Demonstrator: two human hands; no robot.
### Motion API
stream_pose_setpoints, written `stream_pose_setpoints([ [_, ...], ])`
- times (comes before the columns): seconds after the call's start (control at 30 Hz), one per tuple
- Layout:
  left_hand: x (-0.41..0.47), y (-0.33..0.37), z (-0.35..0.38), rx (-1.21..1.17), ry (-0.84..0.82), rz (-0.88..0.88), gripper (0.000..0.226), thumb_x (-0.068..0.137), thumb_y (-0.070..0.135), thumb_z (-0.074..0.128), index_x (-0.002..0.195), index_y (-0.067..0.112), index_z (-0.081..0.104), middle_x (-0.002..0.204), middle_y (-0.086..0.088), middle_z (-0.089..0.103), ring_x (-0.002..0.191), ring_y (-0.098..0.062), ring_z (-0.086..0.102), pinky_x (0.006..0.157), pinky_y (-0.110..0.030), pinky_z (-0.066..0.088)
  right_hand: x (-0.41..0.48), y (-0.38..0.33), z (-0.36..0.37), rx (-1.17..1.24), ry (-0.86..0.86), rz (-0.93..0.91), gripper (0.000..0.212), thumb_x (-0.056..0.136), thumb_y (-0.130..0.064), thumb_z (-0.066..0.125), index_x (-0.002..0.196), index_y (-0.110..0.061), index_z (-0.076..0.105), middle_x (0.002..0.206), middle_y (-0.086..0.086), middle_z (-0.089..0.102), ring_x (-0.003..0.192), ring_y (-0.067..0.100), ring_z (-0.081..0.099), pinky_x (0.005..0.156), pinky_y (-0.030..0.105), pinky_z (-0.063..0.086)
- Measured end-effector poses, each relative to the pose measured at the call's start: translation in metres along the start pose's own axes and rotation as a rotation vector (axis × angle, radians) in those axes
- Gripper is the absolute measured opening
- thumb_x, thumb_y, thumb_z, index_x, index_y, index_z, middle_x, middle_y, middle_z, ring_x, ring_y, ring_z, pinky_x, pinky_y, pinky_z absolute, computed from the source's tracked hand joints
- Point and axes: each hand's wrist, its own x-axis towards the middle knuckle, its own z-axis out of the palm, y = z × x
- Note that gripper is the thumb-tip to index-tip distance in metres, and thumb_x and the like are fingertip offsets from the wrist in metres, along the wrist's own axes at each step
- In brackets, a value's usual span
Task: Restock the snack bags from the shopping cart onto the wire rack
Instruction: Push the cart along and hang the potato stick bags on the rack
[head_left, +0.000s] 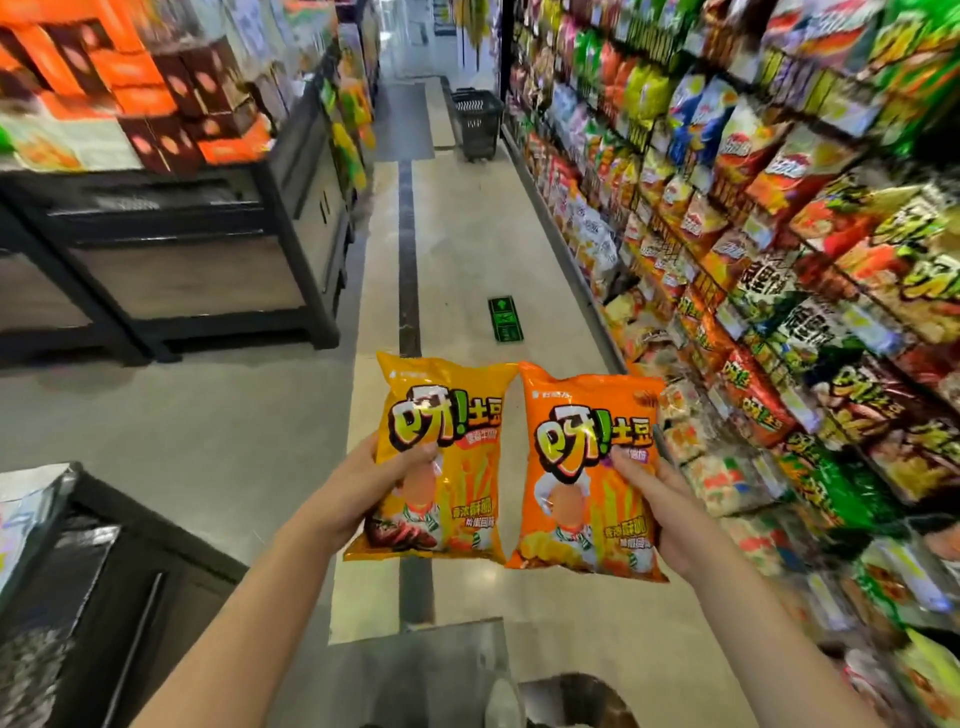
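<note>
left hand: the person's left hand (363, 491) grips a glossy yellow snack bag (457, 499) by its left edge, thumb on the front
right hand: the right hand (662, 501) holds a glossy orange snack bag (576, 525) by its right edge, thumb over the print
bags: both upright in the air over the pale tiled floor (467, 249), side by side, top corners pretty much touching
wire rack (698, 258): just right of the bags, crammed with colourful snack packs
aisle: green rectangular floor sticker (504, 319) ahead, dark plastic shopping basket (477, 124) well down the aisle by the rack
left side: dark display stand (306, 218) stacked with orange and brown boxes (171, 93)
</note>
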Motion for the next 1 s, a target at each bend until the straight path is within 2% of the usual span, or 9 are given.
stream_pose_setpoints([
  [0.17,0.074,0.041,0.003,0.061,-0.079,0.019,0.059,0.082,0.049,0.079,0.133,0.029,0.059,0.118,0.001,0.077,0.105,-0.026,0.076,0.101,-0.053,0.055,0.04,-0.035,-0.007,0.054,0.08,-0.057,0.036,0.086,-0.035,0.07,0.121,-0.03,0.065,0.11,0.002,0.079,0.095,0.02,0.077,0.073,0.037,0.06],
  [0.3,0.137,0.071,0.01,0.099,-0.188,0.027,0.07,0.074,0.057,0.086,0.134,0.03,0.059,0.12,0.0,0.076,0.106,-0.027,0.075,0.102,-0.056,0.054,0.066,-0.053,-0.015,0.084,0.185,-0.086,0.074,0.065,-0.052,0.089,0.13,-0.026,0.064,0.118,0.008,0.076,0.102,0.027,0.075,0.079,0.041,0.06],
  [0.37,0.17,0.086,0.017,0.118,-0.264,0.039,0.071,0.068,0.061,0.087,0.129,0.035,0.063,0.12,0.001,0.076,0.108,-0.027,0.075,0.103,-0.055,0.053,0.074,-0.058,-0.02,0.115,0.259,-0.116,0.065,0.071,-0.048,0.083,0.129,-0.025,0.064,0.119,0.008,0.076,0.103,0.027,0.075,0.081,0.041,0.06],
  [0.47,0.219,0.11,0.031,0.172,-0.391,0.06,0.06,0.069,0.061,0.088,0.121,0.041,0.067,0.12,0.002,0.076,0.109,-0.026,0.074,0.104,-0.057,0.052,0.08,-0.067,-0.021,0.148,0.378,-0.171,0.074,0.067,-0.054,0.087,0.131,-0.028,0.062,0.118,0.006,0.076,0.104,0.026,0.075,0.078,0.038,0.061],
  [0.57,0.264,0.135,0.049,0.24,-0.52,0.099,0.07,0.066,0.065,0.086,0.127,0.037,0.064,0.12,0.006,0.076,0.111,-0.022,0.073,0.106,-0.056,0.05,0.079,-0.072,-0.016,0.204,0.515,-0.215,0.049,0.082,-0.04,0.073,0.128,-0.029,0.061,0.114,0.005,0.078,0.102,0.028,0.075,0.087,0.046,0.059],
  [0.63,0.287,0.154,0.066,0.275,-0.621,0.11,0.077,0.064,0.066,0.086,0.131,0.035,0.063,0.121,0.007,0.076,0.112,-0.02,0.073,0.107,-0.053,0.05,0.076,-0.074,-0.016,0.245,0.609,-0.232,0.055,0.081,-0.042,0.08,0.131,-0.026,0.061,0.118,0.009,0.076,0.107,0.033,0.073,0.097,0.055,0.055],
  [0.7,0.303,0.17,0.087,0.286,-0.729,0.12,0.067,0.074,0.057,0.086,0.132,0.032,0.063,0.122,0.005,0.076,0.112,-0.02,0.073,0.107,-0.05,0.051,0.069,-0.078,-0.018,0.284,0.69,-0.252,0.059,0.082,-0.043,0.081,0.134,-0.025,0.06,0.121,0.012,0.074,0.111,0.037,0.071,0.101,0.061,0.052],
  [0.9,0.321,0.211,0.169,0.349,-0.933,0.16,0.062,0.063,0.062,0.088,0.116,0.041,0.062,0.11,0.015,0.077,0.107,-0.011,0.071,0.082,-0.029,0.051,0.037,-0.099,-0.033,0.294,0.932,-0.354,0.049,0.086,-0.041,0.071,0.131,-0.027,0.062,0.117,0.007,0.077,0.103,0.029,0.075,0.083,0.044,0.06],
  [1.0,0.329,0.229,0.216,0.398,-0.995,0.203,0.084,0.043,0.077,0.088,0.114,0.04,0.063,0.106,0.017,0.078,0.103,-0.009,0.071,0.079,-0.029,0.05,0.021,-0.118,-0.051,0.273,1.032,-0.388,0.046,0.085,-0.041,0.071,0.128,-0.028,0.063,0.114,0.006,0.077,0.1,0.026,0.076,0.085,0.043,0.059],
])
